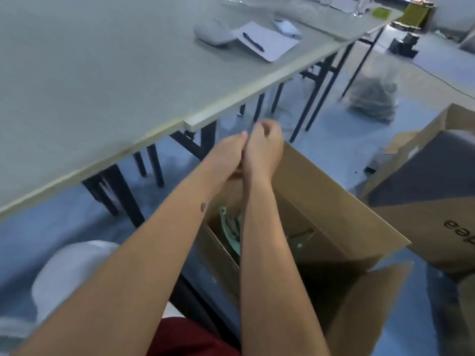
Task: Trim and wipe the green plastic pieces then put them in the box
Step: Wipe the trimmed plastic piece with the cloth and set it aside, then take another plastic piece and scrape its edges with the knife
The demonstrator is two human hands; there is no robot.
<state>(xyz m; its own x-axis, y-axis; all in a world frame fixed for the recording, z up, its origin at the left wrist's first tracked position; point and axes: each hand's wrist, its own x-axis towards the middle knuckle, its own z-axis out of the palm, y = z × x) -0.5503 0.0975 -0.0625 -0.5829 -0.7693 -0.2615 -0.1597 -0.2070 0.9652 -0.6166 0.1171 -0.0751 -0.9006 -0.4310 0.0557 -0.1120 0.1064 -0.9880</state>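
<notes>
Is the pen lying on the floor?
No, the black pen lies on a white sheet of paper on top of the grey table, not on the floor.

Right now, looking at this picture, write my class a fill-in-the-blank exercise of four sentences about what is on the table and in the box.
1. The black pen lies on a sheet of white ____.
2. The left hand and right hand meet above the open cardboard ____.
3. The plastic pieces inside it are ____ in colour.
4. The table's legs are ____ in colour.

Missing words: paper; box; green; black
</notes>
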